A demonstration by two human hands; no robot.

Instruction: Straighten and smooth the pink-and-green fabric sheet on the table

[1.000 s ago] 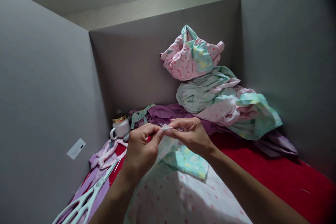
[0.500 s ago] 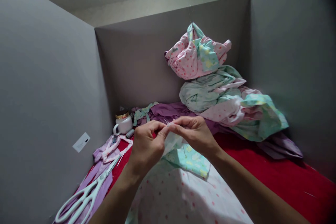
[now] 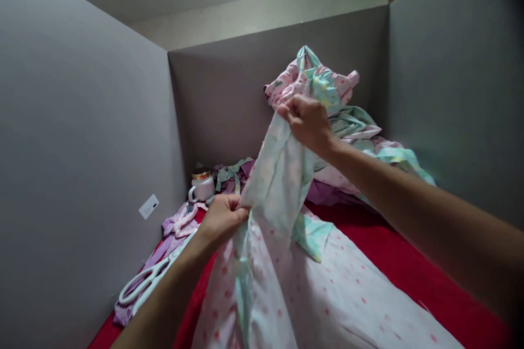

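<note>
My right hand (image 3: 307, 122) is raised and closed on the upper end of a pale mint and white cloth (image 3: 276, 180), which hangs stretched below it. Lower and to the left, my left hand (image 3: 225, 218) pinches the edge of the same cloth between thumb and fingers. The cloth runs down into a white fabric with pink dots (image 3: 339, 294), spread toward me. A mint printed flap (image 3: 313, 234) lies on the dotted part. Whether a needle or thread is in either hand, I cannot tell.
Scissors with white handles (image 3: 143, 286) lie at left on purple cloth, partly behind my left forearm. A white mug-shaped jar with gold lid (image 3: 202, 185) stands at the back. Bundled dotted fabric (image 3: 286, 82) is piled back right. Grey panels (image 3: 229, 114) enclose the red surface (image 3: 368, 234).
My hands were together, pinching the cloth with a needle-like thing between them. Now my right hand has risen with the cloth's end, and my left hand is lower, stretching it between them.
</note>
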